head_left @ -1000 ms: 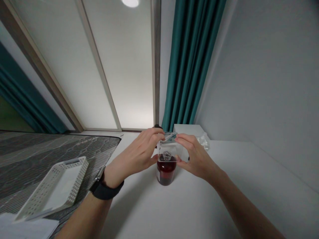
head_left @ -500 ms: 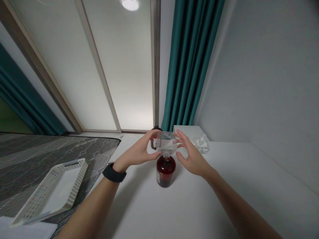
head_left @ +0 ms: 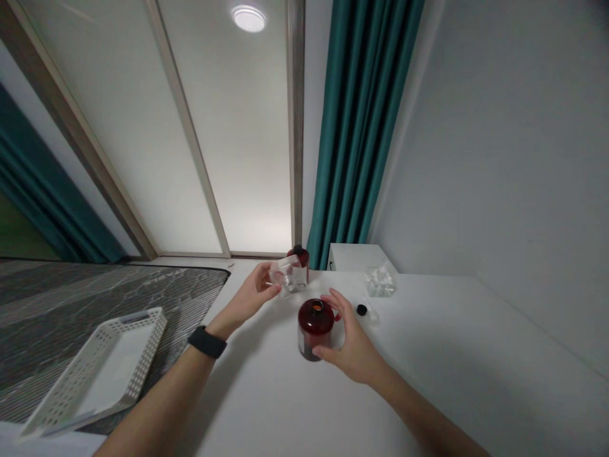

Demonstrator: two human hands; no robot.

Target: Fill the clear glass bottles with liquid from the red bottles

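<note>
A dark red-brown bottle [head_left: 316, 327] stands upright on the white table, its neck uncapped and a pale label partly visible on its left side. My right hand [head_left: 349, 339] curves around its right side, thumb at the lower front and fingers behind. To the upper left, my left hand [head_left: 257, 293] grips a clear square bottle [head_left: 288, 274], tilted and away from the brown bottle's neck. A small black cap [head_left: 361, 310] lies on the table just right of my right fingers, beside a faint clear item whose kind I cannot make out.
Behind the clear bottle stands a second red-brown bottle [head_left: 303, 257] with a black top. A crumpled clear plastic bag [head_left: 380, 280] lies near a white box [head_left: 359, 255] at the back. On the left, a white perforated basket [head_left: 150, 346] rests on a grey patterned surface [head_left: 190, 298].
The clear bottle, earlier neck-down over the brown bottle's opening, has moved up and left in my left hand. My right hand has come down from beside it onto the brown bottle.
</note>
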